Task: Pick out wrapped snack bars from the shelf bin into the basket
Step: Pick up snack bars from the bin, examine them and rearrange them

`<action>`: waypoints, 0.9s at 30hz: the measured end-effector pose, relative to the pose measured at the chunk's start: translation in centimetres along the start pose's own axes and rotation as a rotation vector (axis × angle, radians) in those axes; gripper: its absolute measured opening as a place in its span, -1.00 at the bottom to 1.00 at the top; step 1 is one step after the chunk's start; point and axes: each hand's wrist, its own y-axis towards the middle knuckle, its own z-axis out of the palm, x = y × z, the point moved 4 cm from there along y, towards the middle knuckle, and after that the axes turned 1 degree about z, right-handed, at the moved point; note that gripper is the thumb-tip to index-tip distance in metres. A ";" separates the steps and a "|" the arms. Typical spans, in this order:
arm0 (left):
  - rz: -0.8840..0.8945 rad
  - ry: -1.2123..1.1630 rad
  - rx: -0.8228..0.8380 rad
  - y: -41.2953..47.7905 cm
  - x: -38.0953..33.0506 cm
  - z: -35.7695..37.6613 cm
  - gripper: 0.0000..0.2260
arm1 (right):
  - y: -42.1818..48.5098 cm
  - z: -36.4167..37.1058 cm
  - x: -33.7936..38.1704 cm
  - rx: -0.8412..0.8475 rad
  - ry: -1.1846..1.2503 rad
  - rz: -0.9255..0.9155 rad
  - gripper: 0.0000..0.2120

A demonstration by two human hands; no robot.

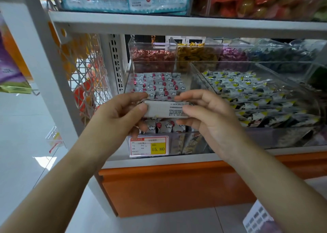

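Observation:
A clear shelf bin (130,69) holds several small white wrapped snack bars (157,85) printed with clouds and red marks. Just above the bin's front I hold one white wrapped bar (163,109), back side up with small print showing. My left hand (118,114) pinches its left end and my right hand (207,112) pinches its right end. A white basket corner (256,218) shows at the bottom right, below my right forearm.
A wider clear bin (203,84) to the right holds yellow-and-black wrapped snacks. Behind stand bins of red, yellow, purple and blue candies. A price tag (148,146) reading 15.80 hangs below. White wire mesh (88,76) closes the shelf's left side, an orange base panel (168,188) sits underneath.

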 end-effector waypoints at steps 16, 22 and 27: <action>0.020 -0.016 0.003 -0.1 -0.4 0.2 -0.86 | -0.9 1.2 1.3 -0.109 -0.256 -0.218 -0.83; 0.049 0.027 -0.038 -0.1 -0.5 -0.2 -0.82 | -0.7 1.1 0.8 -0.065 -0.172 -0.128 -0.82; 0.121 0.167 -0.089 0.0 -0.5 -0.4 -0.85 | -0.2 0.7 0.4 0.017 -0.237 0.001 -0.86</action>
